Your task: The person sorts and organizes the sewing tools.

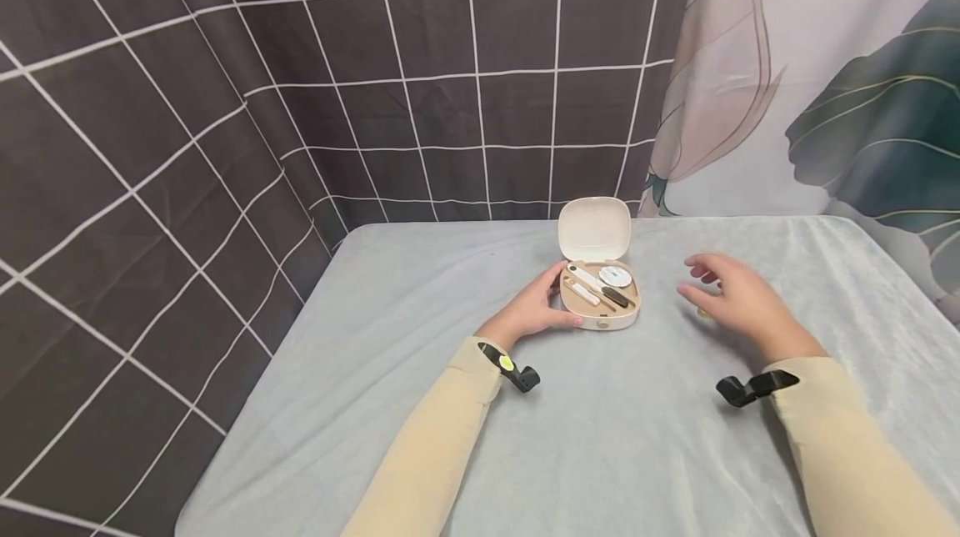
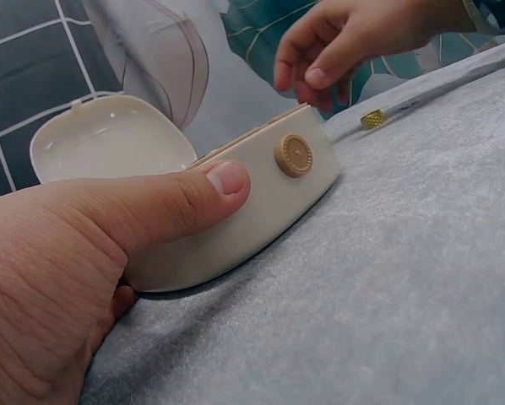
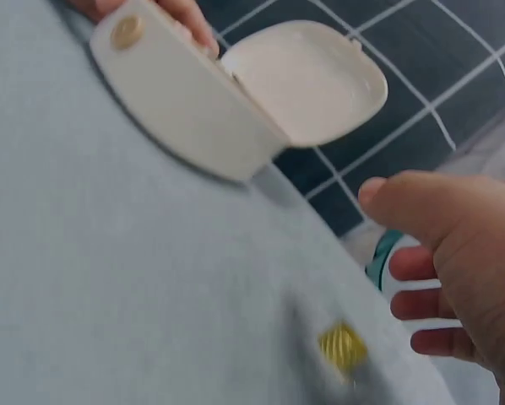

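Observation:
A small cream case (image 1: 600, 323) sits on the cloth with its lid (image 1: 595, 228) raised. In its tan insert lie a white tool with a dark end (image 1: 615, 295), a round white disc (image 1: 615, 276) and a short white piece (image 1: 586, 293). My left hand (image 1: 531, 305) grips the case at its left side, thumb (image 2: 227, 179) on the front wall beside a tan round button (image 2: 293, 156). To the right, apart from the case, my right hand (image 1: 738, 299) hovers with loosely bent fingers and nothing in them. A ridged gold thimble-like piece (image 3: 343, 346) lies on the cloth below it.
Pale grey cloth (image 1: 615, 437) covers the table. Behind and to the left hang dark curtains with a white grid (image 1: 435, 112); a white leaf-patterned curtain (image 1: 817, 145) hangs at the back right. Black camera straps (image 1: 757, 387) circle both wrists.

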Demonstrator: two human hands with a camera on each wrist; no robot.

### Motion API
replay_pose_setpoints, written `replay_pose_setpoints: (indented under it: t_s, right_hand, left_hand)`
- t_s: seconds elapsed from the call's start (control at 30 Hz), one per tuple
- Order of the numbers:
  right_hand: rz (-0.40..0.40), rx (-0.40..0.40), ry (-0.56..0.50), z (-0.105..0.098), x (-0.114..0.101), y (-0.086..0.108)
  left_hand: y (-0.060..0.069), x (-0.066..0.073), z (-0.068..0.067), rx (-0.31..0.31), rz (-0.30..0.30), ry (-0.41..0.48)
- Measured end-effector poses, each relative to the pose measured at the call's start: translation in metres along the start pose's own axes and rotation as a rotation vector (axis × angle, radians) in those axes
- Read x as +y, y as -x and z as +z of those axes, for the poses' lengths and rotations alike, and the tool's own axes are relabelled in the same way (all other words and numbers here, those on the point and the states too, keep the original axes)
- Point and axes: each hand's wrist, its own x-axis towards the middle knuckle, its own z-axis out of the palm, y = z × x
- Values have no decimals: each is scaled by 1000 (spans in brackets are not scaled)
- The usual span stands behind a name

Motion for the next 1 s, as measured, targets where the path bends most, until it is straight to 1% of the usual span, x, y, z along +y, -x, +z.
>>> replay_pose_setpoints:
  t_s: [0.13,0.27,0.37,0.53,0.7,0.83,0.93,1.0]
  right_hand:
    - [-2,-5,-38,0,12,11]
    - [23,-12,-64,1,19,19]
    - [38,-11,-59,4,23,24]
    - [41,16,-42,8,26,30]
    - [7,59,-36,10,28,36]
    - [-43,91,10,13,32,37]
    - [-74,100,42,15,34,36]
    - [-82,99,43,16,34,35]
  left_hand:
    - [0,0,0,0,-8,-8]
    - [-1,0,1,4,-5,-7]
    - [-1,-1,1,7,1,-6]
    - [-1,-1,1,7,1,-13]
    - [-1,-1,1,4,8,-1]
    - [-2,-1,1,-1,10,-2]
    - [-2,0,1,3,-6,-16]
    - [-1,1,1,5,-22,-31]
